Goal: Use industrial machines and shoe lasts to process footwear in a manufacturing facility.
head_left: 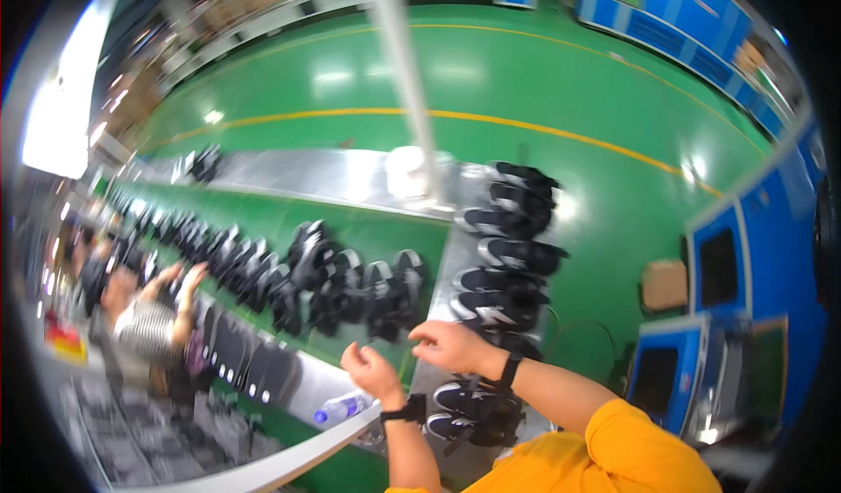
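Above the near end of a green conveyor belt point(385, 221), my left hand point(372, 374) is raised with loosely bent fingers and nothing in it. My right hand point(457, 349) reaches leftward just beside it, fingers half curled and apart, also without anything held. Closest to the right hand are black shoes point(499, 307) with white soles, lined up on a metal side table point(444, 274). More black shoes point(381, 293) stand in a long row on the belt, a little beyond both hands. Dark bands circle both wrists.
A clear bottle point(342, 408) with a purple cap lies near my left forearm. Dark flat pieces point(270, 372) rest along the belt's near edge. A white pole point(403, 73) rises ahead. At left, a co-worker in a striped top point(156, 327) reaches over the belt. Blue machines point(661, 366) stand right.
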The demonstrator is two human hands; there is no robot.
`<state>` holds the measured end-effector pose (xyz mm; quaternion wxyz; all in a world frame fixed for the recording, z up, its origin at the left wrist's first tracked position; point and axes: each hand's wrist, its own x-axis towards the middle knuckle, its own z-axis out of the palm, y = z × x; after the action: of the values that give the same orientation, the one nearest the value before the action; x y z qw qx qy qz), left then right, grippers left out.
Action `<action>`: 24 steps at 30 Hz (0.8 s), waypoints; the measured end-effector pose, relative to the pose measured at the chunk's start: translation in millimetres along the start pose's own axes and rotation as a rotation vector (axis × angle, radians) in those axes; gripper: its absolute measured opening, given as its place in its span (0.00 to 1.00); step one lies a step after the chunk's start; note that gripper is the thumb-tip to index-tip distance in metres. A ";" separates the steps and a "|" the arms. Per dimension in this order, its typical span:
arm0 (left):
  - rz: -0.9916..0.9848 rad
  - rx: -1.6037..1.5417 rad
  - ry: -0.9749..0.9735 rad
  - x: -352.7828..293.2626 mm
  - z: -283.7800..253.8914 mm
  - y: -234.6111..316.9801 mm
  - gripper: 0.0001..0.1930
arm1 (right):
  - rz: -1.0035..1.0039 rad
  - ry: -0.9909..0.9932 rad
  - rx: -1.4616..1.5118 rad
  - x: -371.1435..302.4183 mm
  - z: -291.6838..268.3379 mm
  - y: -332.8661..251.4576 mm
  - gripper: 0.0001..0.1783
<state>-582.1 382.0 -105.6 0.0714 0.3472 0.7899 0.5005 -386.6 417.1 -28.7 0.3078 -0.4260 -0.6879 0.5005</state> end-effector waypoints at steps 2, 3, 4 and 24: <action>0.056 0.038 -0.112 -6.9 -8.3 0.9 0.13 | -0.004 0.009 -0.053 -35.4 -8.4 16.9 0.14; 0.115 0.107 -0.135 -9.0 -10.4 -1.0 0.13 | -0.007 0.028 -0.052 -54.3 -12.2 25.7 0.13; 0.164 0.094 -0.157 -14.9 -13.6 9.8 0.14 | 0.061 0.029 -0.020 -78.0 -20.9 31.4 0.13; 0.606 -0.253 -1.538 -321.3 -6.7 263.9 0.20 | 0.926 1.222 -0.149 -671.6 -38.2 197.6 0.18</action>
<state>-218.7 245.9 43.9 0.4912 0.7788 0.3311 0.2062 1.4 -140.3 -202.8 0.3626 -0.8909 -0.1792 0.2065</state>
